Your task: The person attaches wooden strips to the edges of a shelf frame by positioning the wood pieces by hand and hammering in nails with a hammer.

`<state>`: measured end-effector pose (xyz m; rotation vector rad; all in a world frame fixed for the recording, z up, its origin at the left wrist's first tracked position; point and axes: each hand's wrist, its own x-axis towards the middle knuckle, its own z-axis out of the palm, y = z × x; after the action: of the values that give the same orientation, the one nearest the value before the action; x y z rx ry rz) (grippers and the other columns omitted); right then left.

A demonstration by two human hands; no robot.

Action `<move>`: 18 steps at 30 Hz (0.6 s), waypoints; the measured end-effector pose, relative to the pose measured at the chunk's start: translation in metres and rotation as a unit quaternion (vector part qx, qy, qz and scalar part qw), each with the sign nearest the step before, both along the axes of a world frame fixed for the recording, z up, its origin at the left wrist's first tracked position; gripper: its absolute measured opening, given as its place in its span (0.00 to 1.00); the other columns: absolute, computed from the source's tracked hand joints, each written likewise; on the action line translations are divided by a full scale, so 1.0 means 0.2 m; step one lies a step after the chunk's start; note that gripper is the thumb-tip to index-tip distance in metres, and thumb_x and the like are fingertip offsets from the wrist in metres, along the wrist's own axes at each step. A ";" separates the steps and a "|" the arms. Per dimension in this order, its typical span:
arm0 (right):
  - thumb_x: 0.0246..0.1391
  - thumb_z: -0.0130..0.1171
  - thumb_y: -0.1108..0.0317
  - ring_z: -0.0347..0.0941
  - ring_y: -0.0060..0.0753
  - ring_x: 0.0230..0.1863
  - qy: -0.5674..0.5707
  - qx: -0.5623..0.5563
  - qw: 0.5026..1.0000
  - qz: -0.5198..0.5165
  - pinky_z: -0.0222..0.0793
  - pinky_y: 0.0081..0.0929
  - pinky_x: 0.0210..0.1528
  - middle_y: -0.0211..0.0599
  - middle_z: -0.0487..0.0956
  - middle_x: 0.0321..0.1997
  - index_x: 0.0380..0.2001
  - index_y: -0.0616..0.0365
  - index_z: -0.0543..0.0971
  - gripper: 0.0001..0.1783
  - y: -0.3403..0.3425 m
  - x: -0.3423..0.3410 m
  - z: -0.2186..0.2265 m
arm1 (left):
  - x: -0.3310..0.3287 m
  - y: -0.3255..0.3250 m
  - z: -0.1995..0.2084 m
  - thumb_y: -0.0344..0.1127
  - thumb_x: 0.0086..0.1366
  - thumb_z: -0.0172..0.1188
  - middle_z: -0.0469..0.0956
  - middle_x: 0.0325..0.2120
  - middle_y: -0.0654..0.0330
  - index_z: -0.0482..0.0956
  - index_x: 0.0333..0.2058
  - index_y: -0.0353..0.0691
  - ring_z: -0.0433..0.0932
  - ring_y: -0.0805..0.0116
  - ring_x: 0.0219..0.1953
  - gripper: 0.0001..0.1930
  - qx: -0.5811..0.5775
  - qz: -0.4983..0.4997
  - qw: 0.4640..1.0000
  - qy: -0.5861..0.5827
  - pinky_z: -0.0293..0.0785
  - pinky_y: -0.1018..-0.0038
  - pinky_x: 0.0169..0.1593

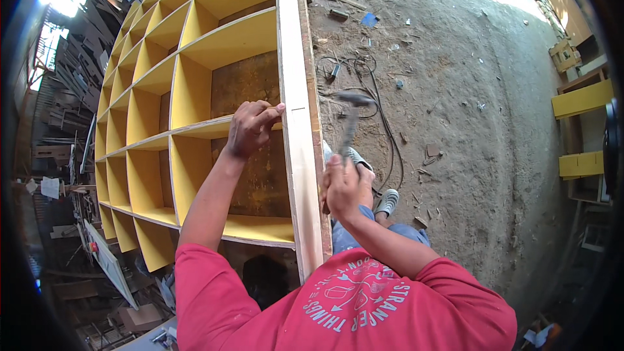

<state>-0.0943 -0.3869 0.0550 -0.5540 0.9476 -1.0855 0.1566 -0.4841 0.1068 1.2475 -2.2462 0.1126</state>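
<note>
My right hand is wrapped round the handle of a hammer, held raised to the right of a pale wooden strip. The hammer's head is slightly blurred. My left hand is closed, thumb and fingertips pinched together at the strip's left edge. Whatever those fingertips hold, if anything, is too small to make out. A short dark line marks the strip just right of them. The strip runs along the side of a large yellow shelf unit, divided into several square compartments, with my left forearm reaching over it.
Offcuts and scraps litter the dirt floor on the right, with a black cable looping near my feet. Stacked boards lean at the far left. More yellow-panelled woodwork stands at the right edge.
</note>
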 end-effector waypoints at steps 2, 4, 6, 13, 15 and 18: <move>0.78 0.49 0.51 0.60 0.16 0.12 -0.037 0.004 0.997 -0.062 0.58 0.21 0.12 0.25 0.67 0.19 0.37 0.55 0.68 0.19 0.01 0.01 -0.05 | 0.01 0.00 0.00 0.27 0.59 0.71 0.84 0.32 0.62 0.86 0.47 0.47 0.81 0.60 0.33 0.16 0.002 0.001 1.000 -0.002 0.71 0.64 0.37; 0.78 0.49 0.51 0.63 0.17 0.13 0.032 0.046 0.997 -0.048 0.59 0.22 0.14 0.24 0.67 0.18 0.38 0.55 0.69 0.19 0.06 0.05 -0.01 | 0.00 -0.01 0.00 0.26 0.59 0.71 0.84 0.32 0.62 0.86 0.47 0.48 0.81 0.60 0.33 0.17 0.013 0.003 1.000 -0.001 0.71 0.63 0.37; 0.78 0.49 0.53 0.65 0.17 0.17 0.158 -0.030 0.981 0.112 0.60 0.24 0.17 0.24 0.68 0.19 0.39 0.56 0.71 0.18 0.05 0.12 -0.06 | 0.00 -0.01 0.00 0.26 0.58 0.71 0.83 0.32 0.62 0.86 0.48 0.49 0.81 0.59 0.33 0.18 0.008 0.006 1.000 -0.006 0.71 0.63 0.37; 0.80 0.46 0.53 0.60 0.18 0.14 0.029 -0.010 1.000 -0.001 0.61 0.24 0.15 0.23 0.67 0.20 0.38 0.54 0.67 0.17 0.06 0.08 -0.07 | 0.00 0.00 -0.02 0.26 0.57 0.71 0.83 0.33 0.62 0.86 0.49 0.51 0.80 0.59 0.32 0.20 0.007 0.010 1.000 0.003 0.71 0.63 0.38; 0.79 0.47 0.52 0.61 0.18 0.15 0.061 -0.002 0.992 0.110 0.61 0.25 0.17 0.24 0.69 0.21 0.37 0.55 0.68 0.19 0.04 0.08 -0.05 | 0.01 0.01 -0.03 0.25 0.57 0.71 0.83 0.33 0.62 0.86 0.49 0.51 0.80 0.59 0.32 0.20 0.003 0.015 1.000 0.004 0.71 0.63 0.38; 0.79 0.47 0.52 0.63 0.21 0.14 0.005 0.005 0.999 -0.041 0.62 0.25 0.15 0.25 0.68 0.20 0.38 0.55 0.68 0.18 0.01 0.00 -0.06 | 0.02 0.02 -0.03 0.25 0.57 0.71 0.83 0.32 0.62 0.86 0.49 0.51 0.79 0.59 0.31 0.20 0.017 0.021 1.000 -0.004 0.70 0.63 0.37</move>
<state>-0.0940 -0.3853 0.0431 -0.5160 0.9917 -1.1517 0.1609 -0.4796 0.1010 1.3138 -2.2386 0.0951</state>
